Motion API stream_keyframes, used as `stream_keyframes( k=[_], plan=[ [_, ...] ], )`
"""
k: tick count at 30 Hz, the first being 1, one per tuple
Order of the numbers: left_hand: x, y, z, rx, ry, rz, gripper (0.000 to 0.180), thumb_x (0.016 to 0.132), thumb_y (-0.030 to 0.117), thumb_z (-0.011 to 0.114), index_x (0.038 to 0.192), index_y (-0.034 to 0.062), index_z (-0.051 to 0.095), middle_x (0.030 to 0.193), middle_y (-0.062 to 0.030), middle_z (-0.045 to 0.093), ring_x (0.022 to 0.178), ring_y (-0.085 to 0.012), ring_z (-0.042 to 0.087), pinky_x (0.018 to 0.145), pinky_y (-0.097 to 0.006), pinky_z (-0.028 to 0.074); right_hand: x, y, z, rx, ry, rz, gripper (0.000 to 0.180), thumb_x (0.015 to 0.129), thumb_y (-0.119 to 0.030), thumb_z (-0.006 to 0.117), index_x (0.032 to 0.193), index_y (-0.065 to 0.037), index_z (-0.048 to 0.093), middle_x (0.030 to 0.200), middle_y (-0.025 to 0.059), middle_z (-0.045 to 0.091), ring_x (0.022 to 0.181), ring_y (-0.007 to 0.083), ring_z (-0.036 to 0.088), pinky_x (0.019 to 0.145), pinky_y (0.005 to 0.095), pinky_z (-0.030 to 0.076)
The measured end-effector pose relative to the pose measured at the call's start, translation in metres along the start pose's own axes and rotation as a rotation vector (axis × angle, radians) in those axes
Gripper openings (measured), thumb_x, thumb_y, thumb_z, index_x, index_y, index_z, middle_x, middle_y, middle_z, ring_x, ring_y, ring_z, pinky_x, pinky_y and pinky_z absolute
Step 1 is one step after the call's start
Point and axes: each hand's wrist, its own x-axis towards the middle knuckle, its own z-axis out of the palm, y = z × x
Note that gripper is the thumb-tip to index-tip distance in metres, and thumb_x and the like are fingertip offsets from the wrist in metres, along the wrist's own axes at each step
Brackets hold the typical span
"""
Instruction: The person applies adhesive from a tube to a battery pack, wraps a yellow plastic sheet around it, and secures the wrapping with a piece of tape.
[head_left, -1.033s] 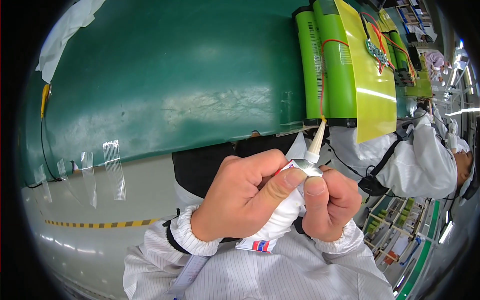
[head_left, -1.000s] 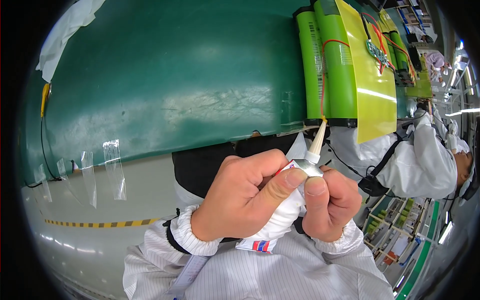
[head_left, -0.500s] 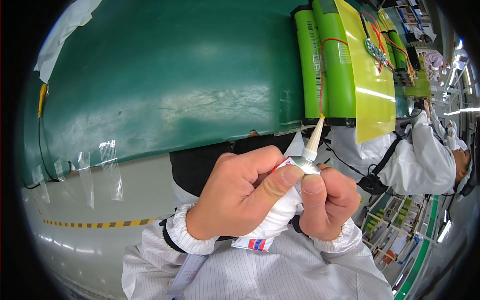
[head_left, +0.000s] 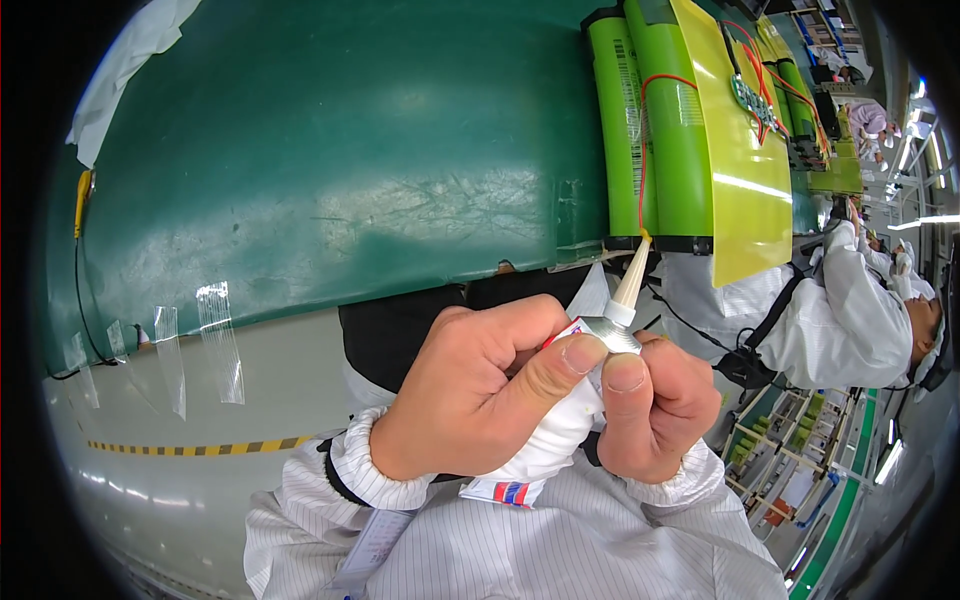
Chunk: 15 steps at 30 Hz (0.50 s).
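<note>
The white squeeze tube sits upright-ish in front of the person's chest, its long axis running from the crimped tail low down, up and slightly right to the tapered nozzle. The nozzle tip points at the lower end of the green battery pack, right where a red wire comes down; whether the tip actually touches is too fine to tell.

The left hand is curled around the tube's body, thumb pressed flat across the metal shoulder just below the nozzle. The right hand is closed beside it, its thumb squeezed against the same shoulder, so both thumbs pinch the tube between them. Both wrists come up from the lower edge in white striped sleeves.

The pack lies on the green counter, with a yellow sheet over part of it. The hands hide most of the tube, and a neighbouring person in white is partly cut off at the right.
</note>
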Motion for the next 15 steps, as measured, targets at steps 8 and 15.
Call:
stream_keyframes(
  k=[8, 15],
  plan=[
    [0.001, -0.0023, 0.0008, -0.028, -0.005, -0.01, 0.032, 0.098, 0.026, 0.063, 0.079, 0.0007, 0.059, 0.056, -0.0021, 0.046, 0.052, -0.0072, 0.037, 0.046, -0.025, 0.033, -0.001, 0.0018, 0.0003, 0.021, 0.0, 0.001, 0.037, 0.087, -0.006, 0.07, 0.061, -0.001, 0.045, 0.051, 0.0053, 0.042, 0.042, 0.0123, 0.032, 0.039, 0.0265, 0.027],
    [-0.001, -0.002, 0.0017, -0.049, 0.01, -0.024, 0.033, 0.098, 0.027, 0.064, 0.079, 0.0005, 0.058, 0.055, -0.0033, 0.046, 0.051, -0.0088, 0.036, 0.045, -0.026, 0.032, -0.0017, -0.0009, 0.0007, 0.006, -0.005, -0.013, 0.036, 0.087, -0.005, 0.069, 0.061, 0.0, 0.045, 0.051, 0.0064, 0.044, 0.042, 0.0129, 0.033, 0.039, 0.0266, 0.027]
  ],
)
